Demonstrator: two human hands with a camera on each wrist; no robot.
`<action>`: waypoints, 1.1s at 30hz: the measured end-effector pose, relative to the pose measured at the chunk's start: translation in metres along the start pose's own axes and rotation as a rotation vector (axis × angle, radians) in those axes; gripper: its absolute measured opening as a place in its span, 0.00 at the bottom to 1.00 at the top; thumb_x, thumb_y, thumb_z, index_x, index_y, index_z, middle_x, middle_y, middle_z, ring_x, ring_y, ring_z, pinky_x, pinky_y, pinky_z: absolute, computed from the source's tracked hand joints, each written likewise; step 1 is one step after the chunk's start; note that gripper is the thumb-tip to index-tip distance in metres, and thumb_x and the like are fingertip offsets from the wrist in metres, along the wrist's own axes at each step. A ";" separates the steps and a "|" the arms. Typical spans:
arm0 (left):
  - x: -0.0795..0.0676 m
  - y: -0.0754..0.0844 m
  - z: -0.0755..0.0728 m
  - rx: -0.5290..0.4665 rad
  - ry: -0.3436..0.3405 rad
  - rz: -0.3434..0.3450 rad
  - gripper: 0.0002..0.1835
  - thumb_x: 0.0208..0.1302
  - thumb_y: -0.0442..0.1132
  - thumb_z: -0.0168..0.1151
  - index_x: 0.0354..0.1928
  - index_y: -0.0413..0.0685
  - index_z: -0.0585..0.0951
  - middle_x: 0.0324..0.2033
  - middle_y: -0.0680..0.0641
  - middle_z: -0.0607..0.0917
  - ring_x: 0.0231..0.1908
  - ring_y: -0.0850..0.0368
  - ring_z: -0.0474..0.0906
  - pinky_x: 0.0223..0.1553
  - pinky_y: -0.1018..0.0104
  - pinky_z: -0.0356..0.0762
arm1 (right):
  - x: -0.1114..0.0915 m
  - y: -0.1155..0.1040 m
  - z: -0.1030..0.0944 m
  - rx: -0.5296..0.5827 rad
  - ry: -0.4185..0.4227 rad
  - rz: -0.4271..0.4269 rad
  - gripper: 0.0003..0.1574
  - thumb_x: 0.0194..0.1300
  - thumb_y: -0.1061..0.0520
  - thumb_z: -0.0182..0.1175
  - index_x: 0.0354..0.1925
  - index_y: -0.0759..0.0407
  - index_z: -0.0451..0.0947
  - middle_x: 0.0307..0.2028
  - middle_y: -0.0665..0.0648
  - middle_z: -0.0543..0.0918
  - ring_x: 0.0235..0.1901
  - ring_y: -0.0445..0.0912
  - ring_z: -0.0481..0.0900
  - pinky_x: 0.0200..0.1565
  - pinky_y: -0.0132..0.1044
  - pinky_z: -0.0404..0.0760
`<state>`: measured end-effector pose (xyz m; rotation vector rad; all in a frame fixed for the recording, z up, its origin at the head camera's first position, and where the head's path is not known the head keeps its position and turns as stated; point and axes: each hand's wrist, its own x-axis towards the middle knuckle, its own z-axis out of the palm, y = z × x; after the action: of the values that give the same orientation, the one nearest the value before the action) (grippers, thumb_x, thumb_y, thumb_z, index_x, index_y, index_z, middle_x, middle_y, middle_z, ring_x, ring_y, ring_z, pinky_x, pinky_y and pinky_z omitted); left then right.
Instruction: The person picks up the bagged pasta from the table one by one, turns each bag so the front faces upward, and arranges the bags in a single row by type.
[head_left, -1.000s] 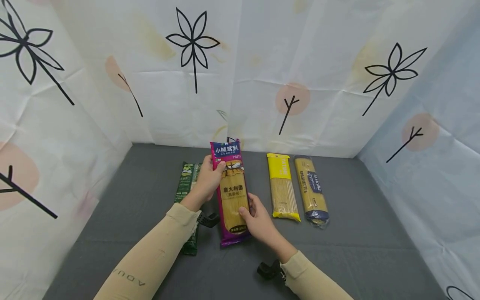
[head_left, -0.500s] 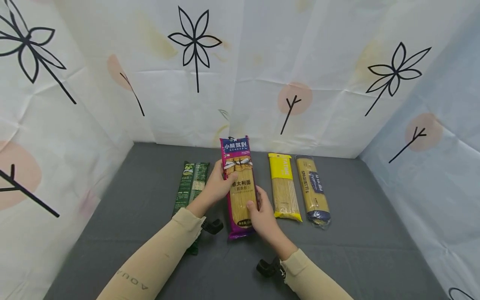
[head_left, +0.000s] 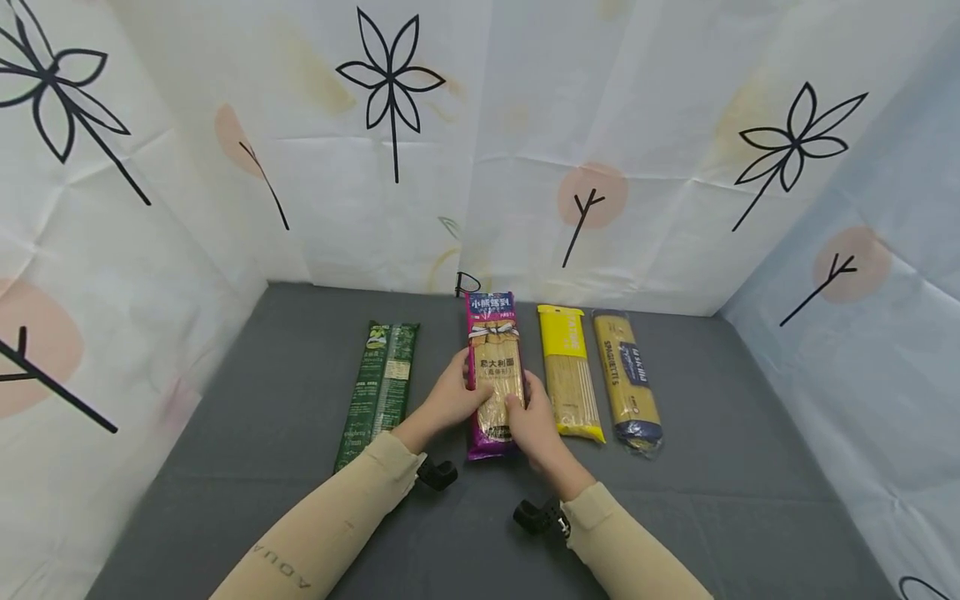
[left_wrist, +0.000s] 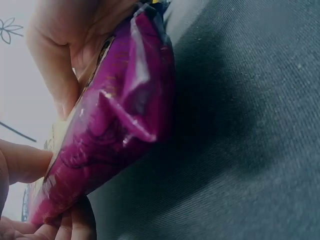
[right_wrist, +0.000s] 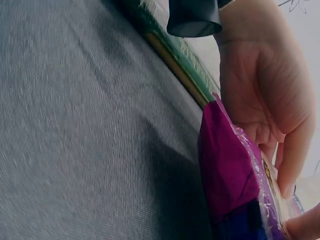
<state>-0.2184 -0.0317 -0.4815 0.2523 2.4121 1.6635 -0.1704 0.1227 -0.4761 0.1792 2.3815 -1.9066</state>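
Observation:
A purple pasta packet with a blue top and a clear window lies lengthwise between my two hands. My left hand grips its left edge, thumb over the front and fingers curled beneath. On the right edge, my right hand holds it the same way, lower down. In the left wrist view the packet's crinkled purple end hangs close over the grey cloth and casts a shadow on it. The right wrist view shows its purple side at the cloth, with the left hand beyond it.
To the left lies a green spaghetti packet, partly behind the left forearm. A yellow-topped pasta packet and a blue-labelled spaghetti packet lie at the right. Patterned white cloth walls the grey table at the back and sides.
Both hands have carried the purple packet rightward, away from the green packet, and lowered it toward the table. It now lies straighter, near the yellow packet. More of the green packet shows.

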 end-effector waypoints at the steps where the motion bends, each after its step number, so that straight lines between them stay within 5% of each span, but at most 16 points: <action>1: 0.001 -0.001 0.001 0.000 0.002 -0.008 0.42 0.65 0.40 0.62 0.74 0.41 0.51 0.48 0.40 0.75 0.40 0.52 0.78 0.37 0.58 0.79 | 0.001 0.000 0.000 -0.010 0.000 0.005 0.32 0.76 0.61 0.43 0.73 0.60 0.48 0.60 0.65 0.69 0.50 0.53 0.76 0.46 0.45 0.79; 17: 0.019 -0.016 0.007 -0.010 -0.028 -0.069 0.42 0.67 0.38 0.61 0.75 0.43 0.47 0.56 0.38 0.73 0.47 0.50 0.77 0.45 0.55 0.78 | 0.014 -0.004 0.003 -0.162 0.005 0.083 0.33 0.73 0.62 0.46 0.72 0.64 0.50 0.57 0.64 0.71 0.50 0.53 0.74 0.50 0.46 0.75; 26: 0.003 -0.015 -0.002 0.011 -0.060 -0.093 0.40 0.64 0.34 0.62 0.74 0.42 0.54 0.62 0.39 0.69 0.49 0.49 0.75 0.42 0.57 0.79 | 0.008 -0.007 -0.001 -0.333 -0.022 0.029 0.42 0.68 0.61 0.56 0.72 0.69 0.49 0.54 0.68 0.69 0.48 0.54 0.73 0.48 0.49 0.76; 33: -0.006 -0.024 -0.006 -0.020 -0.119 -0.062 0.39 0.68 0.38 0.61 0.75 0.44 0.53 0.68 0.39 0.64 0.58 0.44 0.72 0.54 0.52 0.74 | 0.013 -0.004 -0.007 -0.315 -0.074 0.028 0.40 0.67 0.61 0.58 0.71 0.67 0.53 0.52 0.64 0.74 0.44 0.51 0.76 0.46 0.45 0.77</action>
<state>-0.2150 -0.0473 -0.5011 0.2626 2.2916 1.5980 -0.1834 0.1294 -0.4728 0.1154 2.5697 -1.4722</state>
